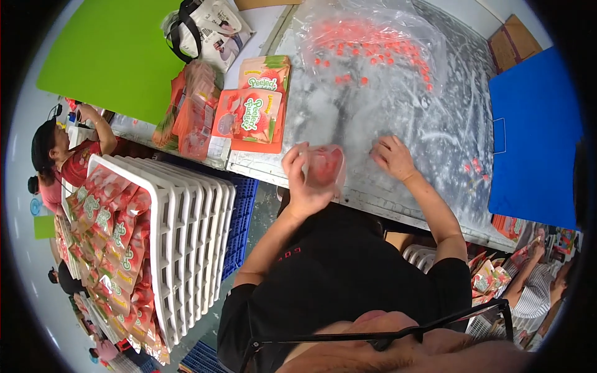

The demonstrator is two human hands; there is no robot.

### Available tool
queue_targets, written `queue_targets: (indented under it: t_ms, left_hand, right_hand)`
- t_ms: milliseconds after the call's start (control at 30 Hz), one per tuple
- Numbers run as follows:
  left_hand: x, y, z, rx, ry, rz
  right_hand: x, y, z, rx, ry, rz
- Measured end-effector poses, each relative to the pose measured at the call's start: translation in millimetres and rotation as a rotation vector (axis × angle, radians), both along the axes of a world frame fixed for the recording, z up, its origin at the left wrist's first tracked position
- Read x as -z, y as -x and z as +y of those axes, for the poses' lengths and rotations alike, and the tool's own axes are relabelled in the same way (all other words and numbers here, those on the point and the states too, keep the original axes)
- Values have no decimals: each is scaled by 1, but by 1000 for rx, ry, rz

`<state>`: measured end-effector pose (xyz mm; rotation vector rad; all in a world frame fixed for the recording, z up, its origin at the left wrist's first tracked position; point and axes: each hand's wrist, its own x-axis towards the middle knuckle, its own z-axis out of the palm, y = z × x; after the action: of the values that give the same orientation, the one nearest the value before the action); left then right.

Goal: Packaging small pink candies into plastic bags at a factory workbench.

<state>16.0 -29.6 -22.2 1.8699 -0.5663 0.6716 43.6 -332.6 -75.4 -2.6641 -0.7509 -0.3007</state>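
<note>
My left hand [303,186] is wrapped round a stand-up pouch [325,169] at the table's front edge. The pouch gapes toward me, its inside pinkish and red. To its right, my right hand [393,158] hovers low over the metal tabletop [348,118] with its fingers curled in. Whatever they may hold is hidden. Beyond both hands, small round red pieces [364,81] lie on the table beside and inside a large clear plastic bag [373,31]. Left of my left hand sits a stack of flat printed red pouches [249,117].
Bundled pouches [198,118] and a tote bag [214,34] lie at the table's left. Stacked white crates [186,242] of filled pouches stand close on my left. A blue panel [535,143] bounds the right, a green board [118,56] the far left. Other people work on both sides.
</note>
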Motion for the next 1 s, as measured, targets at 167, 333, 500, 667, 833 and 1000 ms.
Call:
queue_targets:
  t_ms: [167,333,500,667,833,1000]
  left_hand:
    - [6,-1,-11,-6,0,185]
    - [-8,-2,-21,-12,-32,187]
    - [-11,-6,-28,9,-42,158]
    - [-10,-7,-28,11,-35,161]
    - [-12,-11,-33,-8,-19,142]
    - [-2,-9,-27,-121,82,90]
  right_hand:
    - [10,-20,11,452,-852,191]
    - [-130,-14,93,163,-1725,360]
    - [-151,-10,129,-74,-1706,191]
    - [-153,-2,130,-106,-1507,245]
    - [-151,-8,123,-103,-1371,186]
    - [-189,7,114,-183,-688,-31]
